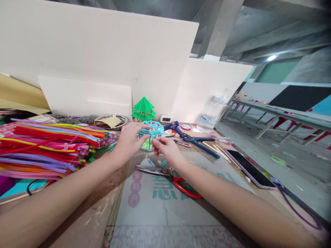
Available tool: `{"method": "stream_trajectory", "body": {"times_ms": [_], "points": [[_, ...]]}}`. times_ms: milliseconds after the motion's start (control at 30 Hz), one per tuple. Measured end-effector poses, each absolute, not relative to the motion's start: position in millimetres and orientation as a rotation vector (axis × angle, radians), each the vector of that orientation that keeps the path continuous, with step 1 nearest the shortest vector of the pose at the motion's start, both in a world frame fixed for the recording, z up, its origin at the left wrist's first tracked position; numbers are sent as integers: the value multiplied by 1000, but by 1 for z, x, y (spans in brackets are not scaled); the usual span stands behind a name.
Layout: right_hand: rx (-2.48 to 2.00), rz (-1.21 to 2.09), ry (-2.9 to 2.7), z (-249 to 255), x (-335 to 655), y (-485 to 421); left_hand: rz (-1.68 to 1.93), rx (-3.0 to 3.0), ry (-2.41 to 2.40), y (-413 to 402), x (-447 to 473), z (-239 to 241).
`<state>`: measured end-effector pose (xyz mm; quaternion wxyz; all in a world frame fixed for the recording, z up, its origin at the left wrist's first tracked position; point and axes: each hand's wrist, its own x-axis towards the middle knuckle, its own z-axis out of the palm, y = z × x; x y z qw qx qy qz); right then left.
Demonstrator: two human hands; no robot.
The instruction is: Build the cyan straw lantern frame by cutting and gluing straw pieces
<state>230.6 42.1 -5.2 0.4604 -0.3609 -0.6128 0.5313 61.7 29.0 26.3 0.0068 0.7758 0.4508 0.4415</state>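
A small light-blue pavilion model (153, 132) made of pipe cleaners stands on the cardboard-covered table (160, 206). My left hand (129, 139) is closed around its left side, thumb on the front. My right hand (165, 148) pinches the lower front of the same model, near a yellow-green piece at its base. A few short blue pipe-cleaner bits (156, 162) lie just below my hands. Behind the blue model stands a finished green pavilion model (143, 109).
A big heap of coloured pipe cleaners (49, 146) fills the left. Red-handled scissors (170, 177) lie below my right hand. A blue glue gun (174, 127), blue pliers (200, 143), a phone (250, 168) with cable, a metal bowl (111, 121) and a water bottle (210, 119) sit around.
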Motion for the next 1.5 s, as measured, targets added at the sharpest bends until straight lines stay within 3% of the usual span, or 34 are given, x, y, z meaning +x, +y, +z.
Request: {"method": "stream_trajectory", "body": {"times_ms": [467,1500], "points": [[-879,1429,-1375,-10,227,52,1220,2845,1353,44,52,11],[-835,1487,-1342,-8,232,56,1224,2962,1345,41,53,10]]}}
